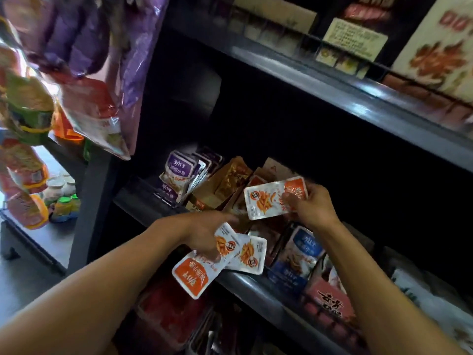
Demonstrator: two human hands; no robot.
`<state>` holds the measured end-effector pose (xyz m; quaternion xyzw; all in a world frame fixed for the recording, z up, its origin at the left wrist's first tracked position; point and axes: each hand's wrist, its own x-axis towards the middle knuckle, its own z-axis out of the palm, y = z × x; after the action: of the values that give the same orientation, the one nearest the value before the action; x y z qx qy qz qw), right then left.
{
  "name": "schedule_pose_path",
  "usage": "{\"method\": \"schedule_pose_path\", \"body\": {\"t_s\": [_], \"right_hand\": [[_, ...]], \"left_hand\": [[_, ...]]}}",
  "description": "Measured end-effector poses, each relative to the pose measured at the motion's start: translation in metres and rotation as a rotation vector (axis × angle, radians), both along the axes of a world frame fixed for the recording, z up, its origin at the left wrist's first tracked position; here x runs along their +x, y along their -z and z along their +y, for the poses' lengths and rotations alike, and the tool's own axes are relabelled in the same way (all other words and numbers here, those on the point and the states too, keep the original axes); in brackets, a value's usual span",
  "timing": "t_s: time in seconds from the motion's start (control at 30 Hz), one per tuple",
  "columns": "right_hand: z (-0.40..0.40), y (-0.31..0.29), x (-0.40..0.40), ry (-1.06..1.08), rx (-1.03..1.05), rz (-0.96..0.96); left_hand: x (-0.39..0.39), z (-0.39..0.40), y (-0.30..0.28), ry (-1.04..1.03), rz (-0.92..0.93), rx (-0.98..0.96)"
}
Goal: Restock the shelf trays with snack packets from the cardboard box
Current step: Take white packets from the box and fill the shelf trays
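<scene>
Nearest the camera, two bare forearms are being reached in from the lower corners toward a dark metal shelf [256, 285]. A fan of glossy orange-and-white snack packets [220, 257], flat, rounded at the corners and crinkled at the seams, is being gripped in the left hand [204, 230], whose fingers are curled round their upper ends; the lowest packet is hanging past the shelf's front lip. How many packets are being held cannot be counted surely, since they are overlapping.

Slightly farther in, a single orange packet [275, 198] of the same kind is being pinched at its right end by the right hand [311, 203], thumb over its face, and is being held level over the brown cardboard tray [225, 185] standing on the shelf. The tray's inside is being hidden by the packet and by blur.

To the right, blue packets [299, 254] are being kept upright in a tray at the shelf edge, with a pink carton [330, 295] beside them. To the left of the brown tray, purple packets [179, 172] are being stacked upright, leaning backward.

Behind the trays the shelf bay is being lost in deep shadow, with open room above them. Farther up, the upper shelf [358, 98] is being cut off at the top, its cream boxes smeared by motion. At the far left, shiny hanging bags [84, 47] are being blurred and cropped.
</scene>
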<state>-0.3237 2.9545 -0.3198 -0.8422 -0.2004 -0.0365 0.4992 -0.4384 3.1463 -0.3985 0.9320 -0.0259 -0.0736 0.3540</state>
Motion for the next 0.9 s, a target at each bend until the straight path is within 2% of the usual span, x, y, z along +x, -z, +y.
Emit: {"method": "schedule_pose_path", "body": {"t_s": [0.13, 0.27, 0.53, 0.7, 0.8, 0.9], "right_hand": [[0.020, 0.000, 0.014, -0.037, -0.207, -0.097], [0.039, 0.006, 0.021, -0.101, -0.501, -0.258], [0.065, 0.016, 0.062, -0.122, -0.775, -0.279], [0.067, 0.036, 0.090, 0.000, -0.772, -0.346], [0.067, 0.040, 0.098, 0.076, -0.848, -0.445], [0.071, 0.039, 0.100, 0.050, -0.852, -0.498]], "left_hand": [[0.018, 0.005, 0.005, 0.046, 0.023, 0.079], [0.022, 0.010, 0.015, 0.052, 0.010, 0.017], [0.019, 0.025, 0.024, 0.059, -0.004, -0.089], [0.015, 0.032, 0.028, 0.037, 0.010, -0.127], [0.014, 0.032, 0.028, 0.031, 0.014, -0.129], [0.015, 0.035, 0.029, 0.025, 0.021, -0.165]]}}
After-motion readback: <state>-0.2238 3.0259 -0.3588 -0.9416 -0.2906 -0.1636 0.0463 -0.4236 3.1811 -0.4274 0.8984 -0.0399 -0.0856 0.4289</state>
